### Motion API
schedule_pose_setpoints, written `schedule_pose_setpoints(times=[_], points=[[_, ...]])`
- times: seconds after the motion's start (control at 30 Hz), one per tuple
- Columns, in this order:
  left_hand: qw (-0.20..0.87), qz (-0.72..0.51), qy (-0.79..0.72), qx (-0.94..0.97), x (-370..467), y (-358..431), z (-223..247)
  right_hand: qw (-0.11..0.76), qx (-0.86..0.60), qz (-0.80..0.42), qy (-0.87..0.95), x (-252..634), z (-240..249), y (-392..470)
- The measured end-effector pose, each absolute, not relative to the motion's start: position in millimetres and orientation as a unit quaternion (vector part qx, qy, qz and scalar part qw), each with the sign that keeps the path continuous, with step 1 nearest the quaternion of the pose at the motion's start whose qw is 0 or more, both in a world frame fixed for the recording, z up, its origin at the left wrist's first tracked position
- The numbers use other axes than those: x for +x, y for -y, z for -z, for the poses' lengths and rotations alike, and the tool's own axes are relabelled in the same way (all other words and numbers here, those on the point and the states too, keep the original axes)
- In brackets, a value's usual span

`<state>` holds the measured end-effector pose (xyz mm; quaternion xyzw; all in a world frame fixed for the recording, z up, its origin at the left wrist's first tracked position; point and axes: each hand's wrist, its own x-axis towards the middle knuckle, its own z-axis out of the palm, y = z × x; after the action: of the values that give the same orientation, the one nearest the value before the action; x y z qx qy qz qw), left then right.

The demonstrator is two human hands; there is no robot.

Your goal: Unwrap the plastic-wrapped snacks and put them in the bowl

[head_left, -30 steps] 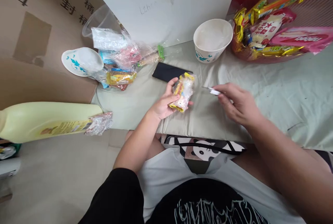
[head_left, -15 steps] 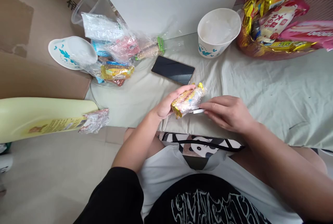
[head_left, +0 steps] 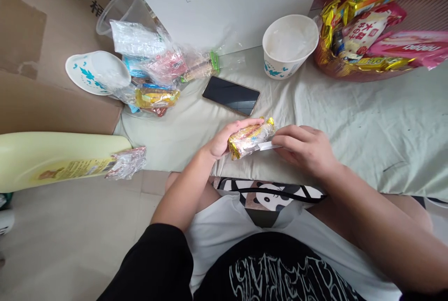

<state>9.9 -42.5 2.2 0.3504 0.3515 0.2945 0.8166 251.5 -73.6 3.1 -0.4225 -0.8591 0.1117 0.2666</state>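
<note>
Near the front edge of the cloth-covered surface, my left hand (head_left: 224,141) is closed round a shiny yellow snack packet (head_left: 248,139) in clear wrap. My right hand (head_left: 306,148) pinches a thin white strip (head_left: 266,145), whose left end lies against the packet's lower right side. What the strip is I cannot make out. A black phone (head_left: 231,95) lies flat just behind the packet.
A white paper bowl (head_left: 284,68) stands behind my right hand. Snack bags fill a red basket (head_left: 350,72) at the back right. Wrapped snacks (head_left: 157,97), a tilted bowl (head_left: 87,73) and a yellow bottle (head_left: 63,151) are at the left.
My right hand has turned a little and shifted slightly left, and more of the white strip shows. The packet has moved slightly left and down in my left hand.
</note>
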Motion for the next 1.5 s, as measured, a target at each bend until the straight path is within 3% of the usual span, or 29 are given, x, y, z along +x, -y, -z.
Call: schedule_pose_setpoints(times=[0.3,0.5,0.6,0.67,0.73,0.83,1.0,1.17,1.3,1.37,1.5], points=[[0.814,-0.316,-0.362,0.327,-6,36,-13,0.271,-0.597,-0.076,0.751,293,2,51],[0.786,-0.298,-0.371,0.395,0,40,-8,0.227,-0.682,-0.03,0.694,303,7,44],[0.764,-0.304,-0.381,0.422,6,43,-5,0.314,-0.583,-0.031,0.749,289,2,51],[0.762,-0.323,-0.383,0.411,9,43,-4,0.364,-0.448,-0.103,0.81,276,-2,57],[0.764,-0.332,-0.386,0.396,9,43,-4,0.359,-0.343,-0.175,0.85,264,-3,63],[0.753,-0.334,-0.4,0.402,5,45,-8,0.335,-0.345,-0.202,0.853,256,-3,68],[0.651,-0.368,-0.474,0.465,-4,56,-15,0.336,-0.454,-0.194,0.802,261,-3,65],[0.45,-0.398,-0.601,0.527,-3,63,-10,0.337,-0.518,-0.207,0.758,262,-5,64],[0.282,-0.417,-0.614,0.608,-5,63,-14,0.345,-0.544,-0.205,0.737,260,-3,63],[0.253,-0.405,-0.588,0.653,-7,62,-18,0.351,-0.56,-0.21,0.72,260,-1,62],[0.3,-0.339,-0.541,0.709,-7,60,-21,0.386,-0.581,-0.246,0.673,261,2,61]])
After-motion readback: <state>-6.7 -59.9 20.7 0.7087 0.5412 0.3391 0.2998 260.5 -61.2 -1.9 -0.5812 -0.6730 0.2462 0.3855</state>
